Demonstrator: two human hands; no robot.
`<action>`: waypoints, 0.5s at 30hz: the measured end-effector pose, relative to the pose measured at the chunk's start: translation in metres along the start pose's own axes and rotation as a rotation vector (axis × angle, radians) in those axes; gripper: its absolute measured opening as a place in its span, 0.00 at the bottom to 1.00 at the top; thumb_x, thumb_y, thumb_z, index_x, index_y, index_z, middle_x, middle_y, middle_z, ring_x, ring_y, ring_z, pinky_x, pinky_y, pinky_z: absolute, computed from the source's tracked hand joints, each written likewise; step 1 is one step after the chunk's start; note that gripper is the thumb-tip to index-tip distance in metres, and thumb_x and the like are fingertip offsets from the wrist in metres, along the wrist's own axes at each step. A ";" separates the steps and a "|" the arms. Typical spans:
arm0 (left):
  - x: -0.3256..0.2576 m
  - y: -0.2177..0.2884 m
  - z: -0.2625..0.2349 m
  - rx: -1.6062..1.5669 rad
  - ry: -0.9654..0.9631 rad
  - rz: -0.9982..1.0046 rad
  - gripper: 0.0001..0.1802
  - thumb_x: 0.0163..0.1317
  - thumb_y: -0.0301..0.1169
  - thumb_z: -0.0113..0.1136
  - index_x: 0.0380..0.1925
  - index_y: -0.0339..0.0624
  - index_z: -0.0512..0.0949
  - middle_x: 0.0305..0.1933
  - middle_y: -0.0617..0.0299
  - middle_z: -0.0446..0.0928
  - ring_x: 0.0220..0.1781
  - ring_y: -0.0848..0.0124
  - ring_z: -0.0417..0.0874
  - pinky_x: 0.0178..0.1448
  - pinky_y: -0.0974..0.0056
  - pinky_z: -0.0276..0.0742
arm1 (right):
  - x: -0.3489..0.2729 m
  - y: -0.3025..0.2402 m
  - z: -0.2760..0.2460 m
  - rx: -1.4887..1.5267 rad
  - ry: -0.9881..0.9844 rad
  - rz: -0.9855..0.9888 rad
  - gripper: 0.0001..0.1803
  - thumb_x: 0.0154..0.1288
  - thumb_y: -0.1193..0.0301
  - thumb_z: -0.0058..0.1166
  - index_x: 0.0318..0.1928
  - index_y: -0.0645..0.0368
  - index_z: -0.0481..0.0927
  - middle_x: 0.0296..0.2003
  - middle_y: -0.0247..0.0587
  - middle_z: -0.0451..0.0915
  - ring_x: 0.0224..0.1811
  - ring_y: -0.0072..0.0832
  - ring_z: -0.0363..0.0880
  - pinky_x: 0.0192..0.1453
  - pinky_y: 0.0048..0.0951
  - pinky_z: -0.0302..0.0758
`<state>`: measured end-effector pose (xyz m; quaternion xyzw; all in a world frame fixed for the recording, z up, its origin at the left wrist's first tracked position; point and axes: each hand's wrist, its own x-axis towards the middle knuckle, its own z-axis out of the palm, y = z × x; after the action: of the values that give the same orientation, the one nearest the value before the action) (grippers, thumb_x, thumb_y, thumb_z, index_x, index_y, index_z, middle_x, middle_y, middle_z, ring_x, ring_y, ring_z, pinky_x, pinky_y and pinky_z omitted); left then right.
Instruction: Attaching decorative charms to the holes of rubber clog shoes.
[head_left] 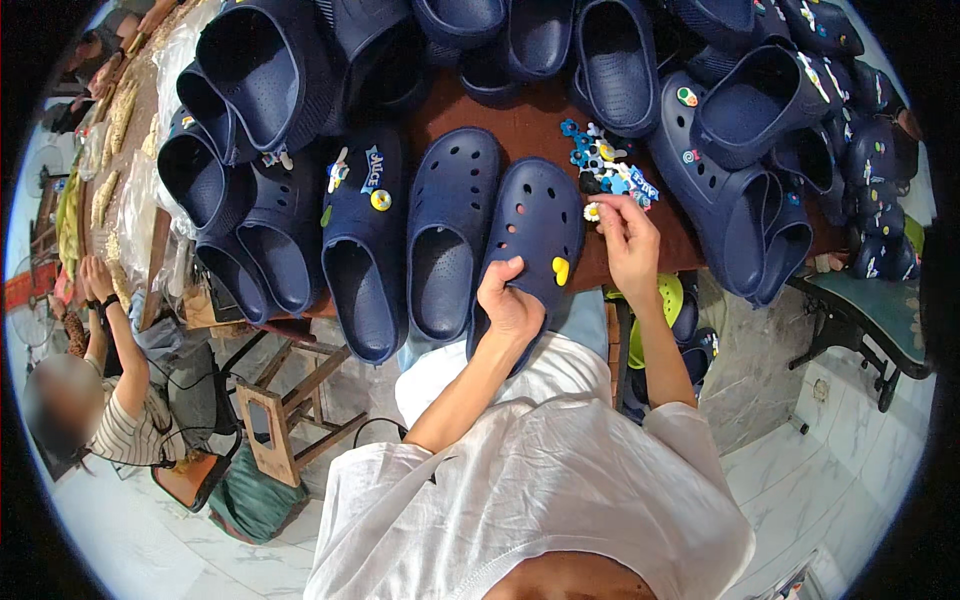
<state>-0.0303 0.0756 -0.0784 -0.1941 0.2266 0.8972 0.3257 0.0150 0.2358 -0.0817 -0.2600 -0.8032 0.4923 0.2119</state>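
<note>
My left hand (513,305) is closed round the heel end of a navy clog (535,215), its thumb lying on top. A yellow charm (560,270) sits on this clog's side near my thumb; the holes over its toe are bare. To the right, my right hand (630,240) pinches a small white flower charm (592,212) with a yellow centre. Just beyond those fingers lies a loose heap of charms (605,160) in blue, white, black and yellow. Left of the held clog rests a plain navy clog (440,240), and beside it a clog decorated with charms (365,240).
Many navy clogs (265,70) are piled along the back and both sides of the brown table (460,112). A wooden stool (270,435) stands at lower left, near a seated person (115,390) at another table. A green-topped table (885,320) is on the right.
</note>
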 end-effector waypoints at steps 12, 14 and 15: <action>0.005 -0.004 -0.002 0.069 0.047 -0.005 0.37 0.40 0.34 0.54 0.56 0.30 0.72 0.56 0.48 0.77 0.58 0.52 0.79 0.68 0.53 0.70 | 0.026 -0.020 0.028 -0.047 -0.066 -0.180 0.06 0.66 0.73 0.59 0.42 0.60 0.83 0.34 0.36 0.80 0.26 0.20 0.74 0.30 0.23 0.71; 0.004 -0.004 -0.002 0.075 0.055 0.003 0.37 0.40 0.34 0.54 0.56 0.30 0.72 0.56 0.48 0.77 0.58 0.52 0.79 0.68 0.53 0.70 | 0.028 -0.020 0.029 -0.038 -0.075 -0.169 0.06 0.66 0.73 0.60 0.42 0.60 0.83 0.34 0.36 0.80 0.26 0.20 0.74 0.30 0.23 0.70; 0.004 -0.005 -0.002 0.080 0.063 0.010 0.37 0.40 0.33 0.55 0.56 0.30 0.72 0.56 0.48 0.77 0.57 0.53 0.79 0.68 0.53 0.71 | 0.029 -0.020 0.029 -0.030 -0.084 -0.158 0.06 0.65 0.73 0.61 0.41 0.60 0.83 0.33 0.36 0.80 0.25 0.20 0.74 0.29 0.23 0.70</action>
<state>-0.0296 0.0796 -0.0832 -0.2081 0.2734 0.8825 0.3211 -0.0288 0.2267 -0.0738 -0.1782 -0.8367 0.4723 0.2122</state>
